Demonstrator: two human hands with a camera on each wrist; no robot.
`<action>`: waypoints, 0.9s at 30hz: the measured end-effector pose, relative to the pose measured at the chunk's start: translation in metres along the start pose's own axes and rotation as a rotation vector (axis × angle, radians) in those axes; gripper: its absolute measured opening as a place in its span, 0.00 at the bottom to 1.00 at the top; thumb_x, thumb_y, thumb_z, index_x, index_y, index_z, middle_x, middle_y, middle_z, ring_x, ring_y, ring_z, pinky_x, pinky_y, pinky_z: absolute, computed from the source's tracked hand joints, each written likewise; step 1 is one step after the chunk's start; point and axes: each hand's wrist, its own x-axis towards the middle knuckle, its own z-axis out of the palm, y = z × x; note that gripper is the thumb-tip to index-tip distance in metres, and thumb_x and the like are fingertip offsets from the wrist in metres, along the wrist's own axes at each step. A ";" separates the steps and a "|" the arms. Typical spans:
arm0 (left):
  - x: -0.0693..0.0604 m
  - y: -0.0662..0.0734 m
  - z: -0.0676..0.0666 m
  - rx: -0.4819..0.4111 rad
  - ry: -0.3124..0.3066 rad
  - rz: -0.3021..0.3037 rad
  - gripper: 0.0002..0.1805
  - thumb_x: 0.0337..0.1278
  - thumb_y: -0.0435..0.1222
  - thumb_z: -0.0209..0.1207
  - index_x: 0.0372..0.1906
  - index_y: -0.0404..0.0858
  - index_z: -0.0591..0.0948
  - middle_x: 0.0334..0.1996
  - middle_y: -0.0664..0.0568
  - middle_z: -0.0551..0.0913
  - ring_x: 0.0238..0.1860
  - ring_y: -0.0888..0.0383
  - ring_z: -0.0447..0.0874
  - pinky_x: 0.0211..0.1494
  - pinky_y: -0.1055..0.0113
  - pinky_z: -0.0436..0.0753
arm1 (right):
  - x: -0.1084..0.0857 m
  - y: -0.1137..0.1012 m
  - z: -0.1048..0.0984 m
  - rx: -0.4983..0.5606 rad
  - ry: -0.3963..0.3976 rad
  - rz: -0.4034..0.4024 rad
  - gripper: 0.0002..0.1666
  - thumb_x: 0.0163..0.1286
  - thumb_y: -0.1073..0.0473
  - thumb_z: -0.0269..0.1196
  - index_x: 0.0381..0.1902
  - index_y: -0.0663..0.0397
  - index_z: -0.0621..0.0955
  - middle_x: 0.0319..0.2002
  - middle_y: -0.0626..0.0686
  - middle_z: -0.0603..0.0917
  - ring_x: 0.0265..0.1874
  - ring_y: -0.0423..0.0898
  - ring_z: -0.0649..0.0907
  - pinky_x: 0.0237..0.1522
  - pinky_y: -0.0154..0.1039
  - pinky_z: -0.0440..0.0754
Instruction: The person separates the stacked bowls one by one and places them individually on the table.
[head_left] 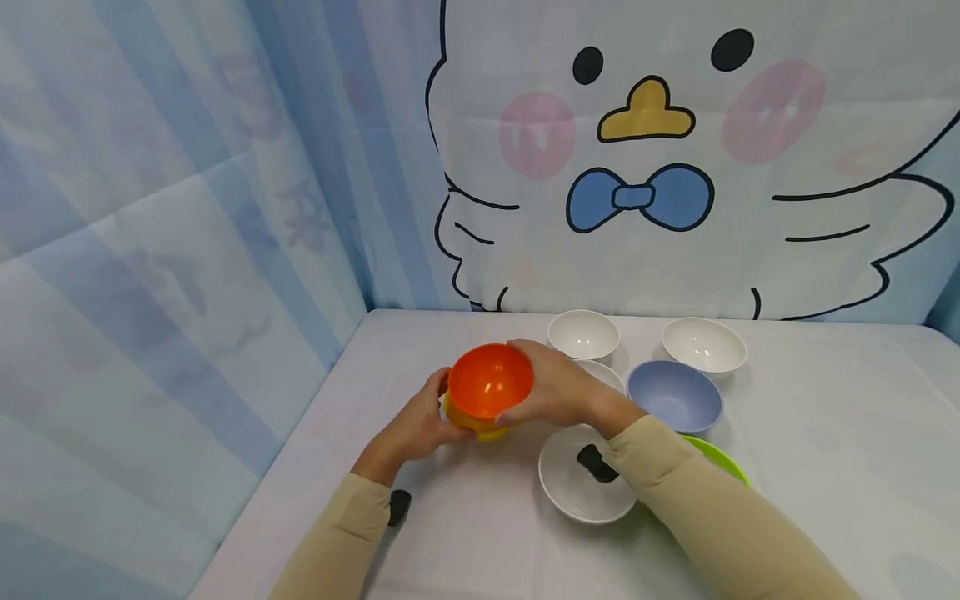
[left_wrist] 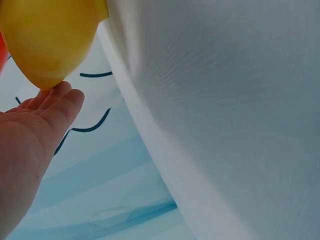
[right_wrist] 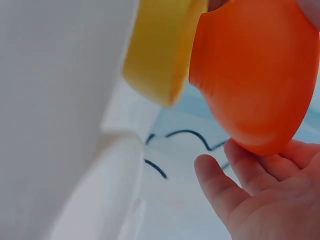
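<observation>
My right hand grips an orange bowl by its rim, its inside tilted toward the head camera. Behind and below that bowl, my left hand holds a yellow bowl, mostly hidden in the head view. In the left wrist view, fingertips touch the edge of the yellow bowl. The right wrist view has the foot of the orange bowl turned toward the yellow bowl; whether the two touch is hard to tell. Both bowls are above the table.
On the white-covered table, several white bowls stand around a periwinkle bowl; one white bowl is close by my right forearm. A green rim shows behind that sleeve. Curtains border the left and back.
</observation>
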 end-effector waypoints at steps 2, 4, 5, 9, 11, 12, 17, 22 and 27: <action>-0.001 0.000 0.001 0.008 0.001 -0.019 0.57 0.47 0.34 0.76 0.77 0.31 0.52 0.74 0.39 0.62 0.72 0.42 0.61 0.71 0.42 0.62 | -0.009 0.000 -0.008 -0.022 0.021 0.001 0.59 0.49 0.45 0.76 0.73 0.60 0.64 0.64 0.55 0.74 0.58 0.54 0.76 0.51 0.51 0.83; -0.001 0.000 0.001 0.021 0.000 -0.051 0.57 0.48 0.34 0.76 0.77 0.31 0.51 0.74 0.40 0.61 0.72 0.43 0.61 0.71 0.43 0.62 | -0.019 0.002 -0.017 -0.045 0.044 0.014 0.60 0.48 0.45 0.77 0.74 0.61 0.63 0.65 0.57 0.73 0.58 0.56 0.76 0.50 0.51 0.83; -0.001 0.001 0.002 0.026 0.001 -0.063 0.57 0.48 0.34 0.76 0.78 0.32 0.51 0.74 0.40 0.61 0.72 0.43 0.61 0.72 0.44 0.62 | -0.024 0.003 -0.022 -0.055 0.059 0.022 0.61 0.48 0.46 0.77 0.74 0.61 0.63 0.65 0.57 0.73 0.58 0.56 0.76 0.49 0.51 0.83; 0.001 0.002 0.002 0.052 0.013 -0.080 0.58 0.47 0.35 0.77 0.77 0.33 0.51 0.75 0.41 0.61 0.73 0.43 0.60 0.73 0.45 0.59 | -0.045 0.007 -0.044 -0.092 0.113 0.051 0.61 0.48 0.46 0.78 0.75 0.59 0.62 0.65 0.58 0.73 0.57 0.57 0.76 0.47 0.52 0.84; 0.002 0.002 0.001 0.067 0.016 -0.074 0.57 0.47 0.35 0.77 0.77 0.32 0.52 0.74 0.41 0.61 0.73 0.43 0.60 0.74 0.46 0.58 | -0.056 0.009 -0.054 -0.119 0.135 0.069 0.61 0.49 0.45 0.78 0.75 0.59 0.62 0.65 0.58 0.73 0.57 0.58 0.76 0.48 0.53 0.84; 0.002 0.002 0.001 0.071 0.015 -0.069 0.57 0.47 0.35 0.77 0.77 0.32 0.52 0.74 0.40 0.62 0.73 0.43 0.60 0.74 0.46 0.58 | -0.062 0.010 -0.059 -0.132 0.144 0.075 0.61 0.49 0.45 0.78 0.75 0.59 0.62 0.65 0.59 0.73 0.57 0.58 0.76 0.48 0.54 0.84; 0.002 0.002 0.003 0.073 -0.001 -0.034 0.57 0.47 0.34 0.76 0.76 0.29 0.52 0.74 0.39 0.62 0.73 0.42 0.60 0.74 0.47 0.59 | -0.091 0.021 -0.075 -0.186 0.191 0.097 0.60 0.50 0.43 0.78 0.74 0.61 0.63 0.65 0.62 0.73 0.57 0.61 0.76 0.49 0.58 0.83; 0.001 0.005 0.005 0.071 -0.011 -0.041 0.57 0.48 0.34 0.77 0.77 0.30 0.52 0.74 0.39 0.61 0.73 0.42 0.59 0.74 0.48 0.58 | -0.118 0.040 -0.086 -0.183 0.230 0.129 0.60 0.51 0.45 0.79 0.73 0.63 0.63 0.62 0.65 0.73 0.55 0.63 0.76 0.46 0.59 0.83; 0.000 0.008 0.007 0.073 -0.025 -0.047 0.56 0.47 0.34 0.77 0.77 0.31 0.53 0.74 0.40 0.62 0.73 0.42 0.60 0.74 0.47 0.59 | -0.146 0.060 -0.097 -0.195 0.262 0.204 0.61 0.52 0.44 0.78 0.74 0.65 0.60 0.63 0.68 0.71 0.54 0.67 0.75 0.45 0.62 0.83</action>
